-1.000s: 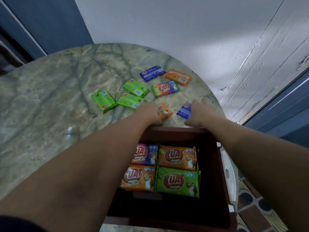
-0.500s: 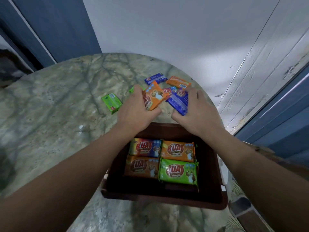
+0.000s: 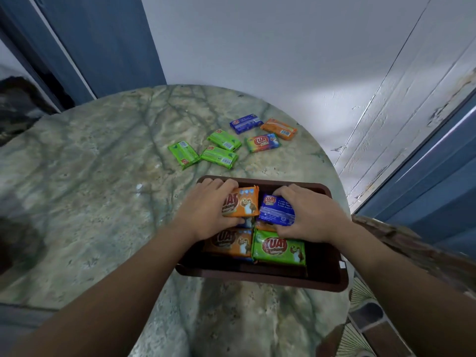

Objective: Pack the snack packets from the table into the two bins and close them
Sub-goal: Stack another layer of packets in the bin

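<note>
1. Fingers of the left hand (image 3: 206, 212) curl round an orange packet (image 3: 243, 202) over the brown bin (image 3: 332, 282).
2. Right hand (image 3: 306, 217) grips a blue packet (image 3: 277, 211) beside it, above packets already inside.
3. Six packets (image 3: 219, 155) lie on the marble table (image 3: 90, 176).

left hand (image 3: 206, 215): bare, no ring, no glove | right hand (image 3: 309, 217): bare, no ring, no glove | wrists: no watch, no band | forearms: both bare along all the length in view, no sleeve showing | nails: short where visible, details blurred
</note>
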A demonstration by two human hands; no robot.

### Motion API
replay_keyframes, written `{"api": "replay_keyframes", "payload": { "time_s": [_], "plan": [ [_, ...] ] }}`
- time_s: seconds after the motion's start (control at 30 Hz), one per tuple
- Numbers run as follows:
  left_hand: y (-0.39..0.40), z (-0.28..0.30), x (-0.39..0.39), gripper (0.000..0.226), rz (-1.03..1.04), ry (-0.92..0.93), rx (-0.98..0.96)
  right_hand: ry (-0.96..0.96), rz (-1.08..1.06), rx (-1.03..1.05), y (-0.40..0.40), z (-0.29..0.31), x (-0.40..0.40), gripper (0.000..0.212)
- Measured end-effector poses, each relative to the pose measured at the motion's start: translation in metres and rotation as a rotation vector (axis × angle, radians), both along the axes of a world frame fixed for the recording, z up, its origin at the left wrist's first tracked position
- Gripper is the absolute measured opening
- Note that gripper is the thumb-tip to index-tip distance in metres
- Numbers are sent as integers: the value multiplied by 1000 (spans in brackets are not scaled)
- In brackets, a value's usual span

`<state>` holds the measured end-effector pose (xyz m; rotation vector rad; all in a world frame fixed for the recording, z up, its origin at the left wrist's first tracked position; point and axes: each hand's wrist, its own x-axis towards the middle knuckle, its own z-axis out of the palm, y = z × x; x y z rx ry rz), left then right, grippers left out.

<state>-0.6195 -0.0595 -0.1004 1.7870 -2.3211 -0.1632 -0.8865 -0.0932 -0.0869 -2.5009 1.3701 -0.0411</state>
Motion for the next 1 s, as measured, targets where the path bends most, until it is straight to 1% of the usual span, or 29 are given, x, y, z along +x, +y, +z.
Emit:
{"api": "replay_keyframes", "payload": {
  "time_s": [0.07,0.33,0.47,0.53,1.0],
  "plan": [
    [0,-2,2,81,-8,3,-2,14,4,-3,-1,-1,0,82],
    [-3,-8,7,83,-83,-132,-5,117,61,-14,-4,-9,5,86],
    [-4,-7,7,64,-84,-97,19,119,66,-31,-3,-11,4,85],
    [-3,-7,6,59,-93,-124,26,120,69,-33,-3,-11,4,86],
    [-2,-3,2,51,-131,-185,28,88,49,-12,-3,-9,4,84]
  ]
}}
